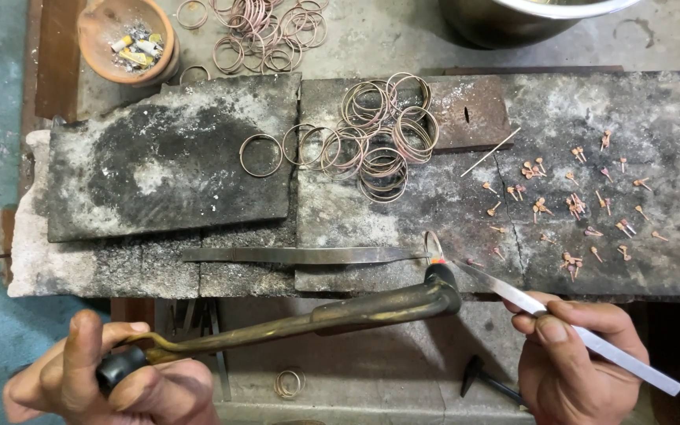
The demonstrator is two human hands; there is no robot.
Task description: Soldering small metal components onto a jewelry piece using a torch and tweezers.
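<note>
- The left hand [112, 382] is clenched around the brass torch [316, 315]. Its tip, at 12 o'clock from the hands, meets a small ring [433, 244] held upright on the worktop [356, 220].
- The right hand [580, 346] pinches steel tweezers [560, 319]; a slip could tip the ring.
- Too much flame could melt the ring.
- The clay bowl [96, 47], at 10 o'clock, holds small yellow and white scraps.
- The contents of the metal pot [513, 20], at 1 o'clock, are hidden.

Torch [316, 315]: tarnished brass-brown, black tip, black grip. Tweezers [568, 327]: bright silver. Slabs [175, 157]: grey, black soot patches. Rings [379, 138] above torch tip: pale copper-pink. Small pins [576, 197] right of rings: orange-copper. Bowl [123, 39] left of rings: terracotta.
</note>
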